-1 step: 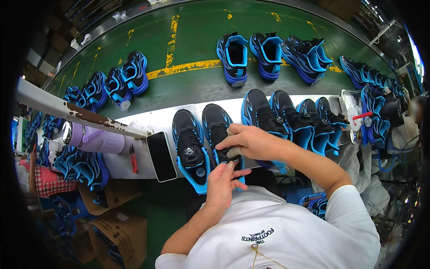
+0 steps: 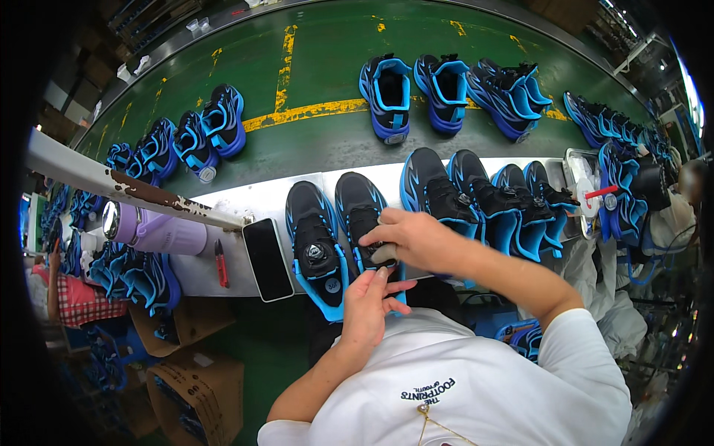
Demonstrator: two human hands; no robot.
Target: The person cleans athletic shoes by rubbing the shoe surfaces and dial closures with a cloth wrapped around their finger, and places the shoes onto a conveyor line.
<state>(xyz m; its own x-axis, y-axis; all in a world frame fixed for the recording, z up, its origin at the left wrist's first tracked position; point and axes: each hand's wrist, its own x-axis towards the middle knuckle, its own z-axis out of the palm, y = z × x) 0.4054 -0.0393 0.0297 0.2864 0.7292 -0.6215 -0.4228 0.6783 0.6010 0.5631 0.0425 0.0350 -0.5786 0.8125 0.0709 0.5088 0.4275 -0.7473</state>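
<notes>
The right hand (image 2: 421, 239), slightly shifted, partly hides a shoe (image 2: 358, 197).

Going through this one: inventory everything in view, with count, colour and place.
Handled sneaker: one, black-blue, bench, under both hands
Neighbouring sneaker: one, black-blue, left of it
Bench sneakers: four, black-blue, to the right
Far sneakers: many, overlapping, black-blue, green surface beyond
Smartphone: one, black screen, bench, left
Slim tool: one, red, left of phone
Tumbler: one, lilac, further left
Bar: one, chipped white, above tumbler
Cardboard boxes: two clear, brown, lower left
Co-worker: one, red checks, far left
T-shirt: one, white, bottom
Left hand: one, bare, sneaker's opening
Right hand: one, bare, sneaker's upper
</notes>
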